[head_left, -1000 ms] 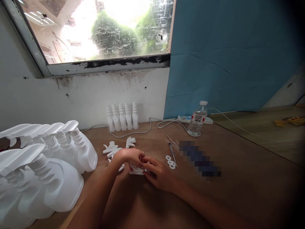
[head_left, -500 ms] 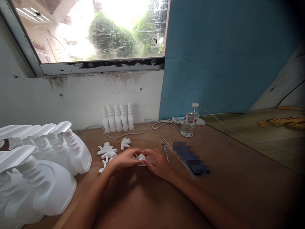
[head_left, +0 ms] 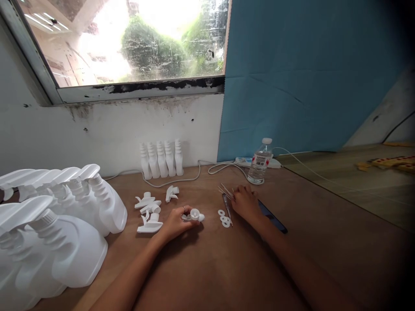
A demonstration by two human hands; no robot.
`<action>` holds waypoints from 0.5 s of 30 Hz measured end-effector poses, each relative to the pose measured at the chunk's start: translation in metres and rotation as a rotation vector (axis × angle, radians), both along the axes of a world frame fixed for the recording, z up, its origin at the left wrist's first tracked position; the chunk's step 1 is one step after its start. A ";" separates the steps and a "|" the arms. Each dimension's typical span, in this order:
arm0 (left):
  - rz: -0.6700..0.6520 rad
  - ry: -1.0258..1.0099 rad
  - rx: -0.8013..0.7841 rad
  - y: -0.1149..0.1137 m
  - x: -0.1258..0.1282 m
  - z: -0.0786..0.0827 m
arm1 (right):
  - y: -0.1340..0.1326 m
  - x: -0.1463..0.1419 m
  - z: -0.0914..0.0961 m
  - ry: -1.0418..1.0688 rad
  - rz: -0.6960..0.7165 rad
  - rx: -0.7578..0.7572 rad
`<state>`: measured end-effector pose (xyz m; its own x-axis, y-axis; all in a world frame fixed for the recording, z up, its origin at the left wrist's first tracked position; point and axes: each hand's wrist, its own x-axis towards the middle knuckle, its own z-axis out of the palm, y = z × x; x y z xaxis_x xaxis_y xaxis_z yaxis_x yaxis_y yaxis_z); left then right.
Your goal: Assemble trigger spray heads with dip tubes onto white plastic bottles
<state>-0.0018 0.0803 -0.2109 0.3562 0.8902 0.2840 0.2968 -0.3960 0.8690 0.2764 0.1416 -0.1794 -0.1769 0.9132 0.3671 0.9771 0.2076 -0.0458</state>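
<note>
Left hand (head_left: 177, 222) stays closed round trigger sprayer head (head_left: 195, 214), left of screwdriver (head_left: 226, 201); right hand (head_left: 247, 203) has shifted right of screwdriver, fingers curled over thin rods (head_left: 226, 191), grip unclear.

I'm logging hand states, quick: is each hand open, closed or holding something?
Left hand: holding a white trigger spray head.
Right hand: at the thin white tubes; grip cannot be told.

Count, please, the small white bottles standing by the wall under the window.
5: side by side in one row below the window: leftmost bottle, second bottle, middle bottle, fourth bottle and rightmost bottle. None appears hidden.
</note>
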 end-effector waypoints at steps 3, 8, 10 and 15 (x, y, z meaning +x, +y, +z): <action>0.000 0.007 -0.001 0.000 0.000 0.000 | -0.001 -0.003 -0.003 0.024 0.011 -0.010; -0.010 -0.007 -0.001 -0.001 0.001 -0.001 | -0.003 -0.008 0.006 0.151 0.034 0.044; 0.007 -0.017 0.007 -0.001 0.002 -0.001 | -0.005 -0.011 0.013 0.228 0.040 0.087; 0.019 -0.041 0.006 -0.001 0.003 0.000 | -0.026 -0.031 0.026 1.006 0.382 0.124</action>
